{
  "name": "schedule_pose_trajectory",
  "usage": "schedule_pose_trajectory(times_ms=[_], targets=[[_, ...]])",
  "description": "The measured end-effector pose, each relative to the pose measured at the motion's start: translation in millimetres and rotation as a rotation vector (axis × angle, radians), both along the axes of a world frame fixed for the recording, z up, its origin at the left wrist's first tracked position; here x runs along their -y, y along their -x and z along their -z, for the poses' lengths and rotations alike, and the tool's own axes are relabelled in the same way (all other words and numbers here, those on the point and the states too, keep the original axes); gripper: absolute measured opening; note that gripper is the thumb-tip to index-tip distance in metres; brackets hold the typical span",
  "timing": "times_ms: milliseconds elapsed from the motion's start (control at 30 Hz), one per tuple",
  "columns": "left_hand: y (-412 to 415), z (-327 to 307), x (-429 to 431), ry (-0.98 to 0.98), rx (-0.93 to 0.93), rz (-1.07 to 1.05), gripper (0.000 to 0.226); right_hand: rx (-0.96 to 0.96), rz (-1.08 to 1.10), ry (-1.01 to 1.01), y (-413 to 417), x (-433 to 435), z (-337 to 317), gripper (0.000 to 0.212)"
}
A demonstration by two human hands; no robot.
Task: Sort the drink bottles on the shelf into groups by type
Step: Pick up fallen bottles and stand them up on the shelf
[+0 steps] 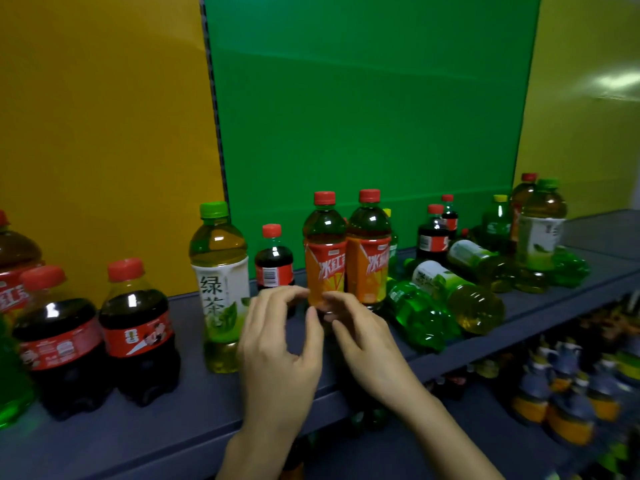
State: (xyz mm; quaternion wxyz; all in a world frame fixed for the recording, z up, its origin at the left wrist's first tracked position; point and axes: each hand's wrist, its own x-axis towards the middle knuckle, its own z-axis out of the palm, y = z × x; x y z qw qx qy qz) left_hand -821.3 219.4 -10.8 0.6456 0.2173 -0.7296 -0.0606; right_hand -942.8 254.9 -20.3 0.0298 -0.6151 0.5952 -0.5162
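Note:
Two red-labelled iced tea bottles (325, 258) (369, 261) stand side by side mid-shelf. My left hand (277, 344) and right hand (363, 337) hover in front of the left one, fingers loosely curled; the right fingertips are at its foot, and the left grips nothing. A green tea bottle (220, 271) and a small cola (274, 261) stand just left. Two colas (62, 341) (138, 327) stand further left. On the right, a green soda (419, 313) and green tea bottles (457, 296) lie on their sides.
The grey shelf (207, 417) has yellow and green back panels. At far left stand another iced tea (14, 265) and a green soda (10, 375). Back right hold colas (433, 237), a green soda (497, 223) and a green tea (542, 233). A lower shelf (554, 393) carries several bottles.

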Motion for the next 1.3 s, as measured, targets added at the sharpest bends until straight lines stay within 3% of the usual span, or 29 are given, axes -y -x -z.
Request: schedule_pose_trajectory(times_ms=[167,533,633,767,867,967,1100,1300], targets=[[55,-4,-15,-0.101,0.207,0.078,0.019,-0.095,0.084,0.085,64,-37,-18,0.025],[154,-10,-31,-0.582,0.62,-0.272,0.057,-0.156,0.222,-0.151,209,-39,-33,0.019],[169,-18,-33,-0.717,0.692,-0.321,0.073,-0.192,0.292,-0.284,227,-27,-36,0.032],[187,-29,-25,-0.874,0.763,-0.333,0.079,-0.273,0.329,-0.584,236,-7,-42,0.065],[198,-34,-16,-0.992,0.832,-0.302,0.087,-0.199,0.276,-0.767,237,3,-49,0.086],[206,-34,-10,-1.055,0.864,-0.257,0.079,-0.062,0.214,-0.892,241,7,-51,0.099],[208,-27,-3,-1.057,0.871,-0.238,0.069,0.004,0.129,-0.918,249,11,-44,0.081],[200,-15,-9,-0.97,0.674,-0.185,0.049,0.055,0.089,-0.779,255,0,-36,0.063]])
